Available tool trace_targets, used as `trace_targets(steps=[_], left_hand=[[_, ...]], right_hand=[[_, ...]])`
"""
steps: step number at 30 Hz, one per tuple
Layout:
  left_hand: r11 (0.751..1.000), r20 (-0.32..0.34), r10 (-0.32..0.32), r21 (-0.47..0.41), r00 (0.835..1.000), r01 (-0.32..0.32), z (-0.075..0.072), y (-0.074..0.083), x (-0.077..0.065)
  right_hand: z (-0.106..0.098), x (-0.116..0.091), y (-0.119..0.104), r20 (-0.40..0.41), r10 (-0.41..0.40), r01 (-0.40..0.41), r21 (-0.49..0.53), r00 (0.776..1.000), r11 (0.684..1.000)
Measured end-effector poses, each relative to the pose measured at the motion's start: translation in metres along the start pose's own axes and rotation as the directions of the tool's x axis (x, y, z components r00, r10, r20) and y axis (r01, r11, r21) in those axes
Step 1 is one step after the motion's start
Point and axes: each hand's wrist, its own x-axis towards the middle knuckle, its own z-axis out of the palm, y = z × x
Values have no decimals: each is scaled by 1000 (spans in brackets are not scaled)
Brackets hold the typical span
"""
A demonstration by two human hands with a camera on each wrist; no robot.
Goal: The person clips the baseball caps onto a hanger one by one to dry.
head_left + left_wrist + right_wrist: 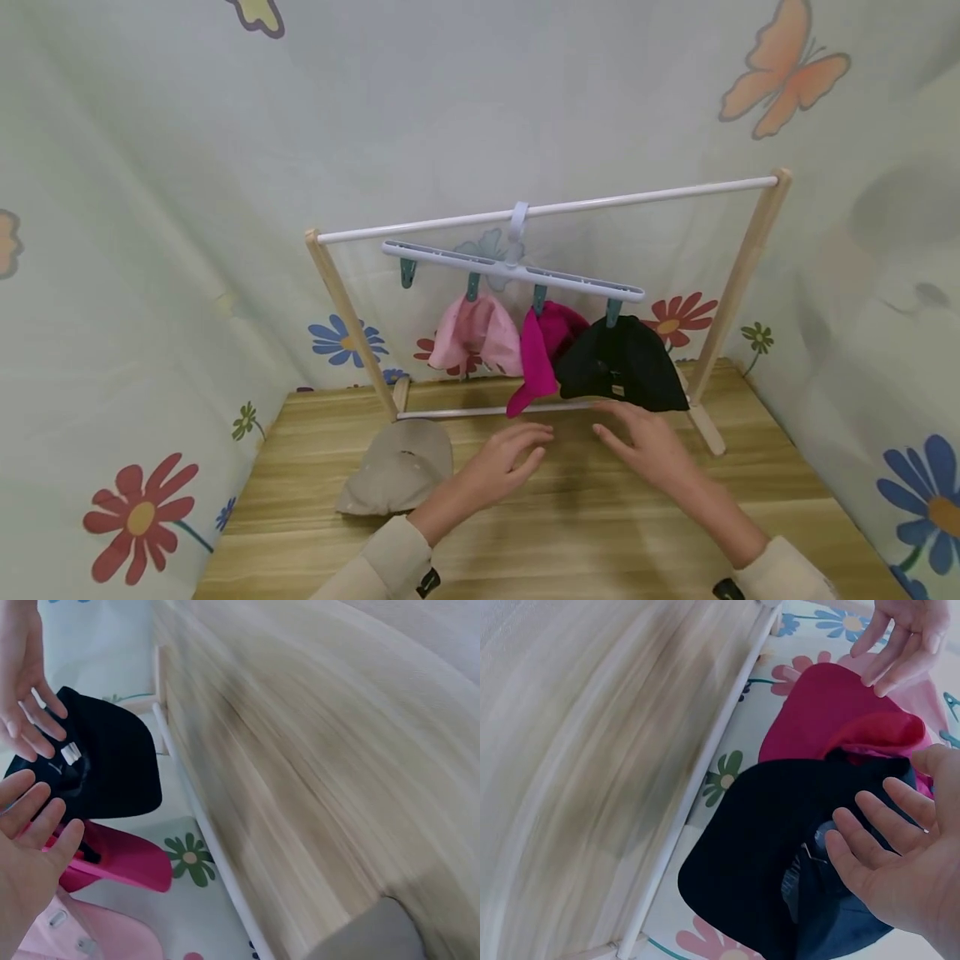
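My left hand (pixel 504 460) is raised over the table with its fingers loosely spread, holding nothing. Just below the black cap (pixel 645 367) is my right hand (pixel 647 442), also empty, its fingers relaxed. That cap hangs by a green clip from the right end of a pale clip hanger (pixel 450 257). Beside it on the same hanger are a magenta cap (pixel 537 367) and a light pink cap (pixel 501 337). In the right wrist view the fingers of my right hand (pixel 889 859) overlap the black cap (pixel 735 859); contact is unclear.
The hanger is hooked on the white top bar (pixel 637 198) of a wooden-legged rack. Its leftmost clip (pixel 407 272) holds nothing. A beige cap (pixel 401 467) lies on the wooden table (pixel 600 542) to the left of my hands. Behind stands a flower-patterned backdrop.
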Motion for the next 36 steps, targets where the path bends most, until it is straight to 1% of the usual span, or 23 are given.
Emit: trace_targets(steps=[5, 8, 12, 16, 19, 23, 28, 32, 36], left_hand=[[999, -9, 1, 33, 1000, -1, -3, -3, -13], [998, -22, 10, 57, 1000, -9, -5, -5, -19], [995, -35, 41, 94, 999, -37, -6, -7, -22], [989, -36, 78, 125, 996, -73, -9, -7, -21], [983, -40, 93, 164, 995, -85, -9, -9, -23], [974, -61, 99, 208, 993, -85, -10, -13, -29], [975, -87, 99, 206, 991, -79, -14, -19, -39], [972, -102, 87, 226, 991, -62, -17, -23, -47], [968, -109, 75, 245, 991, -46, -20, -27, -51]], right_hand=[[9, -3, -3, 3, -42, 42, -7, 999, 999], [13, -4, -5, 21, -38, 38, 5, 999, 999], [17, -4, -7, 38, -13, 12, 23, 999, 1000], [22, -4, -10, 47, -29, 28, 28, 998, 999], [26, -5, -11, 56, -44, 42, 31, 997, 999], [32, -7, -12, 95, -17, 13, 46, 995, 999], [42, -11, -14, 172, 25, -40, 83, 985, 996], [48, -12, -18, 197, 10, -34, 115, 980, 993], [52, -11, -21, 194, -11, -11, 114, 981, 993]])
